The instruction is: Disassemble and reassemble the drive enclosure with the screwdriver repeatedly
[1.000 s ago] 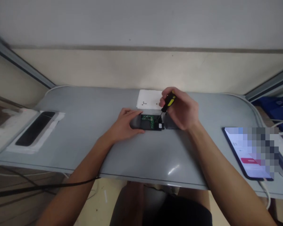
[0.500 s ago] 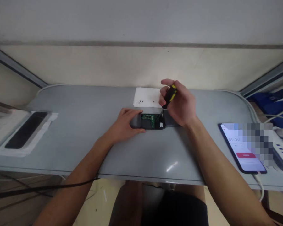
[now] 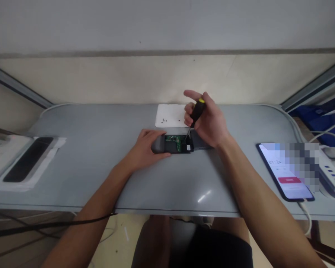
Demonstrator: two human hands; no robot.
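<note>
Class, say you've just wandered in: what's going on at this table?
A person is working on an opened dark device on a grey table. The left hand holds one end of it, thumb and fingers on opposite sides, and a green circuit board shows inside. The right hand holds a screwdriver, pointed down at the open part; whether its tip touches anything is unclear. Small dark pieces lie behind on white paper.

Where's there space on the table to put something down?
Bare table shows between the black slab and left hand, between both forearms, and between the right hand and lit phone. It's crowded mid-table: opened gadget, screwdriver, and paper with tiny dark bits.
</note>
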